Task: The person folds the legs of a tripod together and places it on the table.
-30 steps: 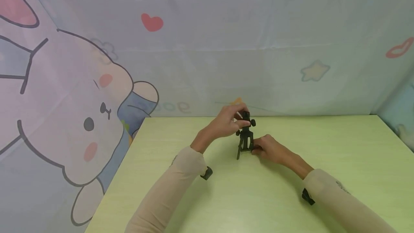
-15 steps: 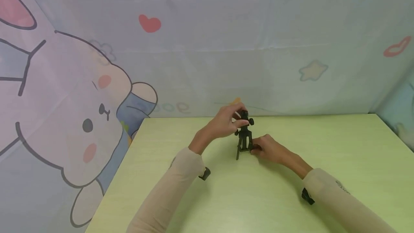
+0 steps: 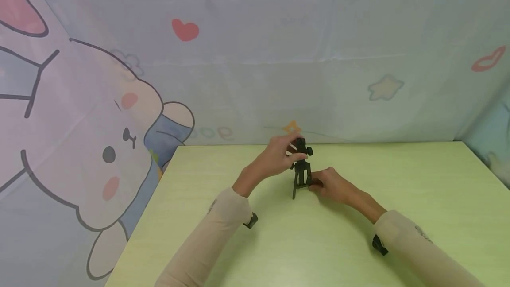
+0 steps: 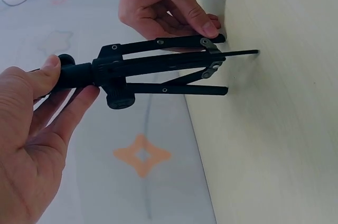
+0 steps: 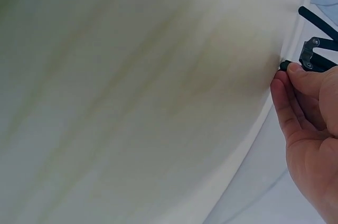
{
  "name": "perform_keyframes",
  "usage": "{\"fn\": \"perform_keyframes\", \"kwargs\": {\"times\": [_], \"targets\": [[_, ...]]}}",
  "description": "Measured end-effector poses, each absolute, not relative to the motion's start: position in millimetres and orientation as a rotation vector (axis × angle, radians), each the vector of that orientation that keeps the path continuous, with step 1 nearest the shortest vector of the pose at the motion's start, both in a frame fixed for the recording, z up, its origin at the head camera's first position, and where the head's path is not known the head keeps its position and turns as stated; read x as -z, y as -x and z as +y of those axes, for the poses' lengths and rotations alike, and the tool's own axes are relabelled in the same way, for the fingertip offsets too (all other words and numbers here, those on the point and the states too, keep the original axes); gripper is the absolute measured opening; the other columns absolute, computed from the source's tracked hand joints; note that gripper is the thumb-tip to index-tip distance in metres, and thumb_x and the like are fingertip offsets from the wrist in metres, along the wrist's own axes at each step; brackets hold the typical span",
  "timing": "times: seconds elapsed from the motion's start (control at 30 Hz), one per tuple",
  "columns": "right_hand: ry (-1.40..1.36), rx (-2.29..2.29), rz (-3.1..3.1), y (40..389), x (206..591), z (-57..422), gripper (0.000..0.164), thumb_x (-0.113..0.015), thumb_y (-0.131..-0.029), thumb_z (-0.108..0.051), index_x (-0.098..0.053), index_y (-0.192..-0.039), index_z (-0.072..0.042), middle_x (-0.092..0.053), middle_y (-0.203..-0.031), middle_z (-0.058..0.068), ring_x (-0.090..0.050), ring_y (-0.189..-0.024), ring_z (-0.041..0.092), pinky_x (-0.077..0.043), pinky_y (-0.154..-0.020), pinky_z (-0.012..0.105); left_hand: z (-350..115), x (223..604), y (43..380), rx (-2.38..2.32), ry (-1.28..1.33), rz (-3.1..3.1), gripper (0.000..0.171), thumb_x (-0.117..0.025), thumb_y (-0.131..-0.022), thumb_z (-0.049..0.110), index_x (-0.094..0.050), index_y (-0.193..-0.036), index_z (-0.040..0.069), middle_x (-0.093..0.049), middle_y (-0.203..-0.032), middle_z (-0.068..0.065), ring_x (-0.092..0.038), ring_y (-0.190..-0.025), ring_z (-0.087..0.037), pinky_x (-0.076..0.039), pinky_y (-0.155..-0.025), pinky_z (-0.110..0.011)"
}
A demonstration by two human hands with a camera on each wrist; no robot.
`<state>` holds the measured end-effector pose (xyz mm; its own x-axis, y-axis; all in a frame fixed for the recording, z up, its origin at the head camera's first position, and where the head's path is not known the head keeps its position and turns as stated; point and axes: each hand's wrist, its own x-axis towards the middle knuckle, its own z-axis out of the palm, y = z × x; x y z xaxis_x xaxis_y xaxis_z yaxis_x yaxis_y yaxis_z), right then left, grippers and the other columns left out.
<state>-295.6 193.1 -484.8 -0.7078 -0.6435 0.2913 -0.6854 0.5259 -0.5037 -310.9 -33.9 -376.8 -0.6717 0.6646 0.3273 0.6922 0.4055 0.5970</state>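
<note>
A small black tripod stands upright toward the back of the table, its legs slightly spread and joined by metal-pinned braces. My left hand grips its top column between thumb and fingers, just above a round knob seen in the left wrist view. Low on the right side, my right hand pinches the foot end of one leg. In the right wrist view, thumb and fingers of the right hand close on that leg tip. Part of the column is hidden behind the left fingers.
The pale yellow-green table reaches back to a printed cloth hanging behind it. A large cartoon rabbit on the cloth runs along the left side. Both sleeves carry a black wrist device, one at the left cuff.
The left hand has shifted slightly down and its thumb sits a little lower on the tripod's column. The right hand stays at the same leg, and the tripod remains almost in place.
</note>
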Motion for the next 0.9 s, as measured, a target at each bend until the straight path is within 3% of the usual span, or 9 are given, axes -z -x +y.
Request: {"fn": "perform_keyframes", "kwargs": {"times": [0.27, 0.47, 0.7, 0.9], "targets": [[-1.142, -0.924, -2.705, 296.4, 487.1, 194.4, 0.016, -0.076, -0.09, 0.004, -0.067, -0.084, -0.007, -0.06, -0.071, -0.007, -0.047, -0.063, 0.003, -0.043, -0.06, 0.024, -31.0, 378.7, 307.8, 1.208, 1.289, -2.516, 0.031, -0.071, -0.101, 0.012, -0.06, -0.13, 0.009, -0.07, -0.114, -0.007, -0.073, -0.101, -0.019, -0.057, -0.082, -0.022], [-1.144, -0.94, -2.706, 296.5, 487.0, 197.3, 0.014, -0.076, -0.091, 0.004, -0.069, -0.086, -0.007, -0.063, -0.071, -0.006, -0.048, -0.064, 0.003, -0.044, -0.06, 0.024, -29.2, 375.4, 304.8, 1.239, 1.239, -2.546, 0.028, -0.067, -0.104, 0.017, -0.062, -0.131, 0.01, -0.072, -0.11, -0.004, -0.074, -0.099, -0.019, -0.058, -0.075, -0.023], [-1.15, -0.946, -2.689, 296.0, 486.5, 196.3, 0.015, -0.077, -0.089, 0.004, -0.068, -0.083, -0.006, -0.061, -0.069, -0.006, -0.046, -0.063, 0.003, -0.042, -0.058, 0.024, -26.0, 370.5, 302.8, 1.233, 1.269, -2.571, 0.015, -0.064, -0.105, 0.011, -0.06, -0.118, 0.006, -0.069, -0.108, -0.009, -0.074, -0.094, -0.022, -0.057, -0.071, -0.023], [-1.172, -0.906, -2.69, 296.3, 484.9, 197.2, 0.018, -0.077, -0.089, 0.005, -0.066, -0.081, -0.007, -0.059, -0.069, -0.008, -0.046, -0.063, 0.003, -0.043, -0.059, 0.024, -23.7, 370.7, 304.5, 1.205, 1.317, -2.545, 0.013, -0.064, -0.105, 0.01, -0.062, -0.116, 0.004, -0.068, -0.108, -0.009, -0.072, -0.093, -0.022, -0.057, -0.075, -0.022]]}}
